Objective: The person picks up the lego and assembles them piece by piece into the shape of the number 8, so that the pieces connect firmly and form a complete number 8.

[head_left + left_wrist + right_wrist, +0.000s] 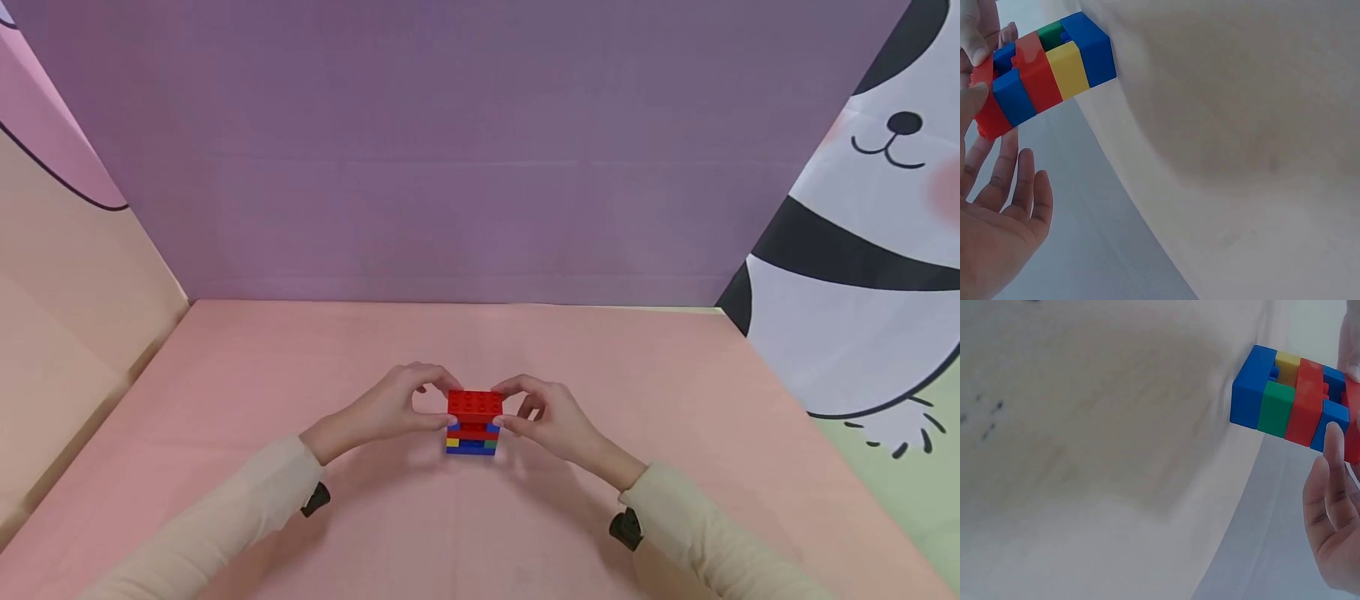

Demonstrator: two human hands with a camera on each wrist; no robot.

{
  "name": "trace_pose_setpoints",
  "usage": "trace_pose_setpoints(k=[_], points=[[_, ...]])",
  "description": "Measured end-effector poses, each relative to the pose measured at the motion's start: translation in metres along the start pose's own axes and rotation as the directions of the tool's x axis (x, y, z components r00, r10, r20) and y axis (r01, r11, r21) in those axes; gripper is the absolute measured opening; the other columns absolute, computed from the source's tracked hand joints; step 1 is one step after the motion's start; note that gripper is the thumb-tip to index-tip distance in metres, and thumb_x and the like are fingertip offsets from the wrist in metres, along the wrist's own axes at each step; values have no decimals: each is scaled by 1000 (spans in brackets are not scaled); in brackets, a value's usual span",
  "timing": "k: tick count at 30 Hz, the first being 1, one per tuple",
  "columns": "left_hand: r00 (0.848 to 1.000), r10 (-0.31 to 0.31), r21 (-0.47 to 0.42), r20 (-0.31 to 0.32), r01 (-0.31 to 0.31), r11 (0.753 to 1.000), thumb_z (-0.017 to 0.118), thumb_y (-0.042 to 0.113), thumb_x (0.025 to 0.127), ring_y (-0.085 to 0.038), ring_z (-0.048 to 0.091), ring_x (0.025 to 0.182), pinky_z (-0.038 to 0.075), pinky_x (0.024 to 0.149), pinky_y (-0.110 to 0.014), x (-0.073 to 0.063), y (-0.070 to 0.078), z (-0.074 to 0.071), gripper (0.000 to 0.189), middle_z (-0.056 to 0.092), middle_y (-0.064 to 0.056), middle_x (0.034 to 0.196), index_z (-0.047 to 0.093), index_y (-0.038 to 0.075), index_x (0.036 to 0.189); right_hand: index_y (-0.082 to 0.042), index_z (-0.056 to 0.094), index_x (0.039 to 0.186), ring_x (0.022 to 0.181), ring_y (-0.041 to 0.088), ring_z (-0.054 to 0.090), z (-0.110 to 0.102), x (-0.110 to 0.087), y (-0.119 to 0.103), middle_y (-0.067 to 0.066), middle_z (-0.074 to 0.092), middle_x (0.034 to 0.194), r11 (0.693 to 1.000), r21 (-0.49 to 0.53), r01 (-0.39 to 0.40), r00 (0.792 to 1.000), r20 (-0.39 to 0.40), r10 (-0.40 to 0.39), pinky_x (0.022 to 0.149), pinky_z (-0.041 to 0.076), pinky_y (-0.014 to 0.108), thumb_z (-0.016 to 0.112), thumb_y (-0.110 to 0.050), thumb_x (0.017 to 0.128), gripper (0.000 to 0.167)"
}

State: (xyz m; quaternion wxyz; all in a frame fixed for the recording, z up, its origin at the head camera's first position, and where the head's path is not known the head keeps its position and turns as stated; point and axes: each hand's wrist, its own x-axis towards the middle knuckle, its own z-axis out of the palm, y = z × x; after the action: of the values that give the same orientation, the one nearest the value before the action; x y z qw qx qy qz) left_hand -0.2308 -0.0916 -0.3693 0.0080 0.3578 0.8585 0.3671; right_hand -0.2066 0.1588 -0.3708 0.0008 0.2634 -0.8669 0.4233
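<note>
A small tower of toy building bricks stands on the pink tabletop in the head view. Its top is a red brick (pixel 475 402) with studs showing. My left hand (pixel 393 407) pinches the left end of this red brick, thumb in front and fingertip at the back. On the right end, my right hand (pixel 553 419) pinches it the same way. Below come blue bricks (pixel 1015 99) at both ends, a middle red brick (pixel 1038 69), a yellow brick (pixel 1067 70) on the left, a green brick (pixel 1277 409) on the right, and a blue base brick (pixel 1254 387).
The pink tabletop (pixel 315 350) spreads around the tower. A purple wall (pixel 465 150) rises behind it, with printed side panels, a panda panel (pixel 847 350) on the right. Dark wrist devices sit under both sleeves.
</note>
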Motion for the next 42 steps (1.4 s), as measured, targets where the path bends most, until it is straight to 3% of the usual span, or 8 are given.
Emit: trace_pose_setpoints(k=[14,20,27,42], points=[[1000,-5,5,14,4,1000,75,28,74,-20,58,99,47,86,-43,2,-1,-1,35,64,8,100,60,21,105,-10,57,117,64,14,60,2,-1,2,11,61,115,997,34,-65,998,12,64,58,51,22,69,-12,80,38],[999,-27,-22,30,28,999,75,27,75,-22,59,100,47,86,-45,3,-1,0,36,64,8,102,59,20,107,-1,56,116,67,21,60,-7,-6,-24,18,60,113,996,49,-68,997,36,66,58,51,21,67,-5,81,37],[998,-39,-30,39,40,999,75,27,75,-21,58,101,47,87,-45,2,1,-1,37,63,8,103,59,21,108,-15,57,118,75,14,59,-2,-3,4,6,61,117,999,36,-38,999,26,37,62,52,26,69,-19,81,39],[999,-29,-1,40,29,1000,75,23,74,-21,56,104,47,87,-40,0,1,-3,45,61,6,109,56,18,114,-19,61,113,75,9,59,-1,-6,3,1,63,113,1000,10,-10,999,-37,10,64,52,29,69,-20,81,33]])
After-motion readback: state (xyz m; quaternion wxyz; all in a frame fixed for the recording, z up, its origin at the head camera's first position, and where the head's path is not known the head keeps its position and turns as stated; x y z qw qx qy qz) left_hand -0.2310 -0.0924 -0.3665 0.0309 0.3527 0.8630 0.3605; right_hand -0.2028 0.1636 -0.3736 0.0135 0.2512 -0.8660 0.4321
